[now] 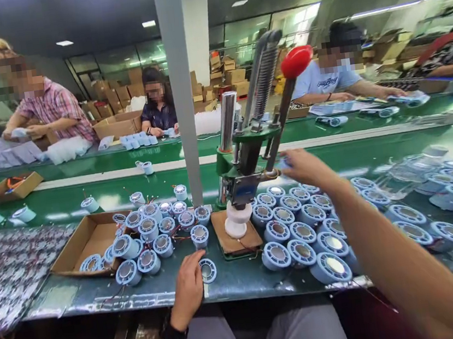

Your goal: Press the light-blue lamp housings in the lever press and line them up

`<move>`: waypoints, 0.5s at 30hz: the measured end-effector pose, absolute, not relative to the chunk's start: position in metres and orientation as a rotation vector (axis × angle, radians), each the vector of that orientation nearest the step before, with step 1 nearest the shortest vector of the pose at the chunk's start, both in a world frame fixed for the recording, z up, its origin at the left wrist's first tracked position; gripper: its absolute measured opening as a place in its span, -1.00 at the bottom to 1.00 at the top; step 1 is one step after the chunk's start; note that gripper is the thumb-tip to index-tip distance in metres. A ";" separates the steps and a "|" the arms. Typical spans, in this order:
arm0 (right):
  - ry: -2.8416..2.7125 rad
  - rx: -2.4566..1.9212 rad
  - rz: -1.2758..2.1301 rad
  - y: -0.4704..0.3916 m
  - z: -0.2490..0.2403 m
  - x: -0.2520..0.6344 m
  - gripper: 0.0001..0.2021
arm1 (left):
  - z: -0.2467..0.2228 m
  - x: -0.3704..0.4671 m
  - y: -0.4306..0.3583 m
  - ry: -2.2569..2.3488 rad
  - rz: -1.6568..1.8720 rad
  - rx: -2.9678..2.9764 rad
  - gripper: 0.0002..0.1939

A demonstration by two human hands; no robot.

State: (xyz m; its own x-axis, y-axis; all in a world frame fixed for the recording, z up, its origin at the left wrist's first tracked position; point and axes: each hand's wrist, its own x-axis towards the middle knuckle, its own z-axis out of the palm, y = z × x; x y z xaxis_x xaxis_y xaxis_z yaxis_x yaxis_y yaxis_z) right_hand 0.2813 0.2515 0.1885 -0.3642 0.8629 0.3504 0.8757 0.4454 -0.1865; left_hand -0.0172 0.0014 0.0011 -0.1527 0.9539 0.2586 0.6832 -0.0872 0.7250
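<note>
Head view: left hand (188, 278), fingers together, beside round light-blue slotted plastic piece (213, 270) on dark-green bench (244, 284); grip unclear.
Right hand (302, 165): beside green metal lever press (222, 163); cannot tell if fingers clamp.
Piece: best kept flat, fingertips clear of white cylindrical press head (236, 227).

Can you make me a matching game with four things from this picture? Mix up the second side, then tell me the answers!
Things:
1. knob
2. wristband
3. loose ring
4. press foot

Matches:
A. white
B. light blue, next to the left grip
C. bright red, up high
D. black

Right pairs: 1-C, 2-D, 3-B, 4-A
</note>
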 end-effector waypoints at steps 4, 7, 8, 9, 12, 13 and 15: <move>-2.439 -1.250 0.217 0.172 0.177 0.335 -0.62 | 0.014 -0.017 -0.006 1.765 0.863 1.876 -0.46; -2.623 -0.957 0.583 0.095 0.136 0.317 -0.61 | 0.012 -0.006 -0.008 1.984 0.761 1.891 -0.32; -2.664 -0.903 0.696 0.076 0.118 0.301 -0.57 | 0.010 -0.002 -0.008 2.076 0.755 1.877 -0.32; -2.672 -0.869 0.787 0.062 0.100 0.282 -0.54 | 0.007 0.002 -0.009 2.141 0.762 1.873 -0.35; -2.505 -0.802 0.899 0.047 0.052 0.230 -0.53 | 0.000 0.003 -0.012 2.118 0.802 1.973 -0.42; -2.424 -0.776 0.892 0.047 0.040 0.219 -0.54 | -0.002 0.001 -0.014 2.088 0.812 2.011 -0.39; -2.277 -0.723 0.854 0.048 0.022 0.207 -0.52 | -0.004 -0.004 -0.017 2.074 0.841 2.032 -0.35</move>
